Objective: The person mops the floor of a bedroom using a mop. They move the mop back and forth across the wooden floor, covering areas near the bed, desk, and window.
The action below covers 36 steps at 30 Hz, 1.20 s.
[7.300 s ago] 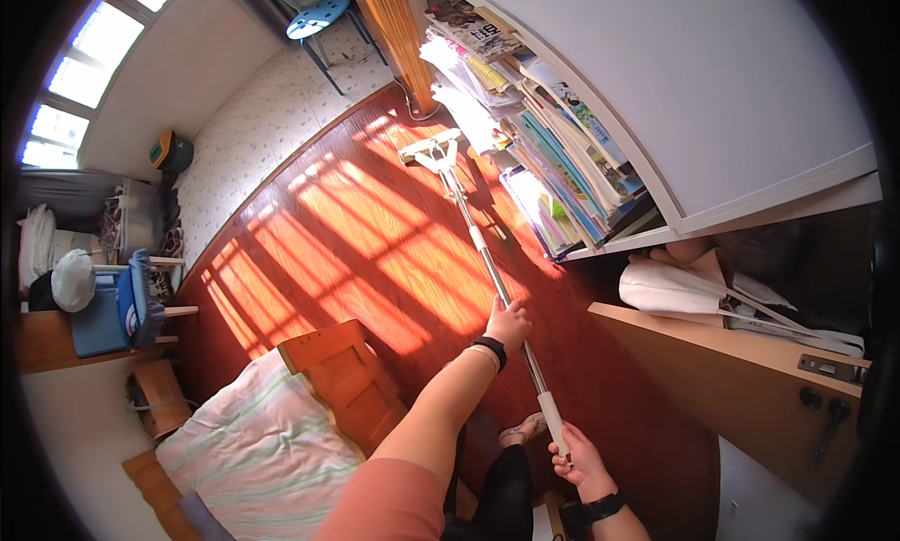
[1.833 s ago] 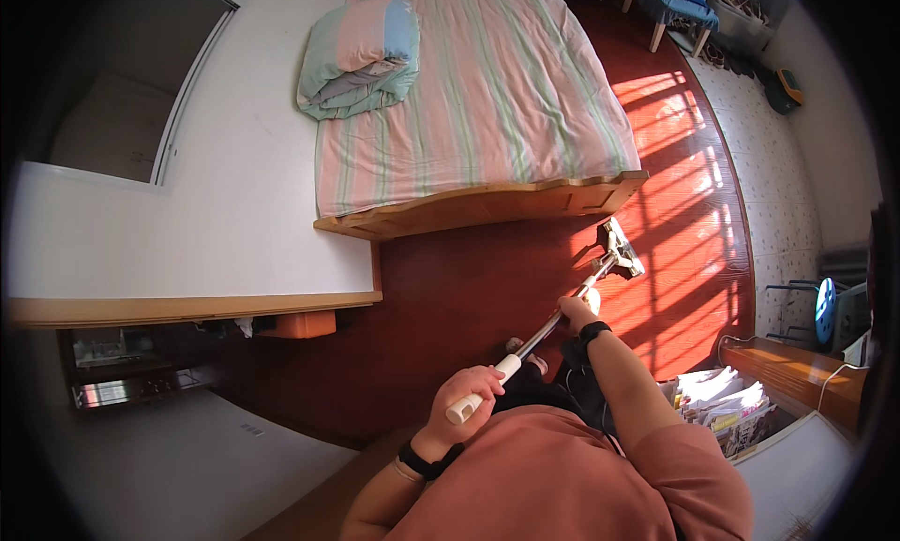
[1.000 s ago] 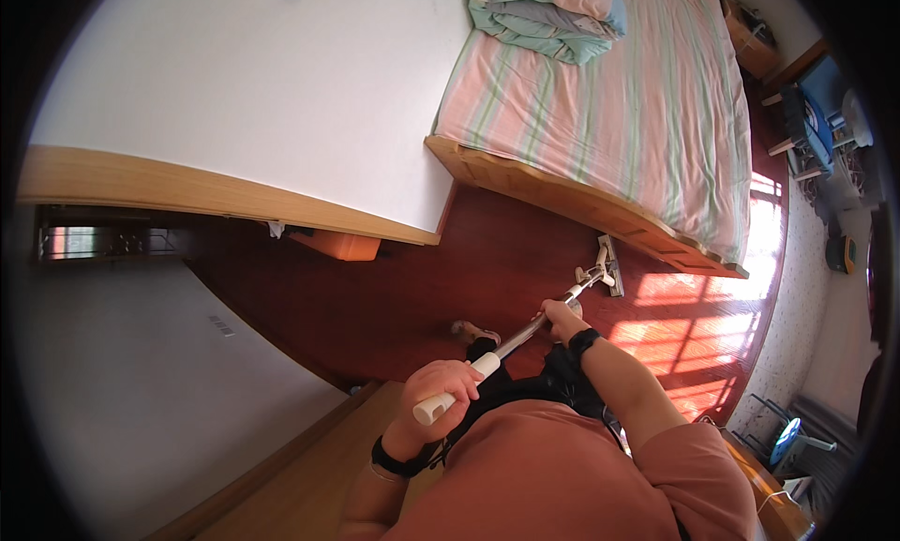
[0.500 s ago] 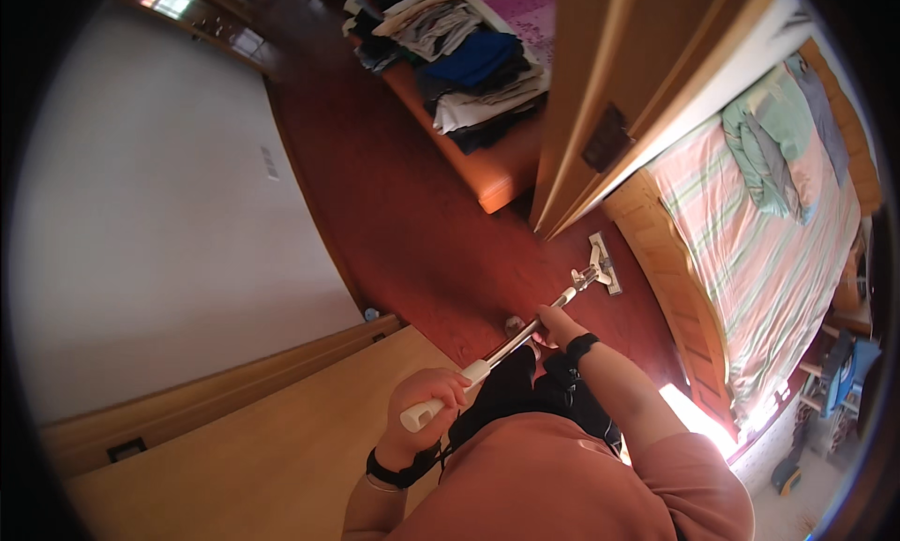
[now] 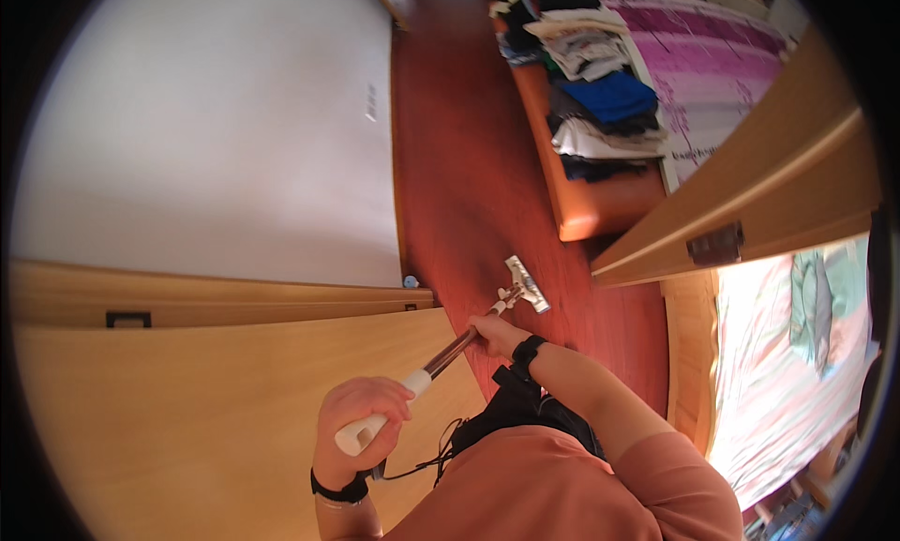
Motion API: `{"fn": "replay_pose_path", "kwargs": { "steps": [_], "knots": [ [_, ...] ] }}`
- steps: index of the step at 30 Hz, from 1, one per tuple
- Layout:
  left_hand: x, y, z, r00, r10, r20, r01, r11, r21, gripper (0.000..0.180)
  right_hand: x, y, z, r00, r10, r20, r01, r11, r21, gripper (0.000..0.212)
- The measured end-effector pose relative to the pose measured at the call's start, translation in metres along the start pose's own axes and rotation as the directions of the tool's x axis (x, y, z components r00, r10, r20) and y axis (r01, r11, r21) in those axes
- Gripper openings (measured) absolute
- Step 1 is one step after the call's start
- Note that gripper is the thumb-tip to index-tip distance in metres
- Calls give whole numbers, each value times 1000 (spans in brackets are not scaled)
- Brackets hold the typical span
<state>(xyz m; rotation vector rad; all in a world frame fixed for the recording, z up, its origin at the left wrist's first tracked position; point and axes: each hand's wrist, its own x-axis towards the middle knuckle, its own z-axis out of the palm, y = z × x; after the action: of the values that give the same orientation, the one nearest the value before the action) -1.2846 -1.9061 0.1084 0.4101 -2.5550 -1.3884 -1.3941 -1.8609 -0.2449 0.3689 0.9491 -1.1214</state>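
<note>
A mop (image 5: 446, 355) with a metal pole and white handle slants across in front of me. My left hand (image 5: 354, 412) is closed round the white grip at its upper end. Further down, near the head, my right hand (image 5: 494, 336) is wrapped round the pole. The narrow, pale mop head (image 5: 528, 285) rests on the reddish-brown wooden floor (image 5: 457, 180), ahead of my right hand and left of the door frame. What lies under the head is hidden.
A light wooden door (image 5: 234, 391) stands close on my left, with a white wall (image 5: 216, 138) beyond. Ahead, folded clothes (image 5: 600, 96) are piled on an orange padded bench (image 5: 600, 203) beside a purple-patterned bed (image 5: 694, 53). A wooden door frame (image 5: 778, 185) and striped bed (image 5: 759, 372) are right.
My view has turned right and moved forward. Both hands keep hold of the mop; its head has shifted left, from beside the striped bed to the floor in front of the orange bench.
</note>
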Motion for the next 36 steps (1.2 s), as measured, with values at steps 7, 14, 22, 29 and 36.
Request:
{"fn": "replay_pose_path", "kwargs": {
  "steps": [7,14,22,29,36],
  "knots": [
    [-5,59,-10,988,148,-42,-137,971,198,19,-18,-44,51,991,-17,134,3,995,101,12],
    [2,8,-40,933,166,-319,-156,986,59,28,0,-123,97,998,-32,62,36,997,-64,7],
    [139,-109,-151,908,205,-365,-217,976,8,32,106,-282,139,996,-51,-71,49,998,-32,5],
    [313,-220,-226,954,-7,-298,-73,964,-256,39,131,-492,134,994,-44,104,32,993,110,8],
    [420,-564,-221,619,-706,-344,721,685,-107,36,122,-736,106,882,220,416,-367,875,317,16]
  ]
}}
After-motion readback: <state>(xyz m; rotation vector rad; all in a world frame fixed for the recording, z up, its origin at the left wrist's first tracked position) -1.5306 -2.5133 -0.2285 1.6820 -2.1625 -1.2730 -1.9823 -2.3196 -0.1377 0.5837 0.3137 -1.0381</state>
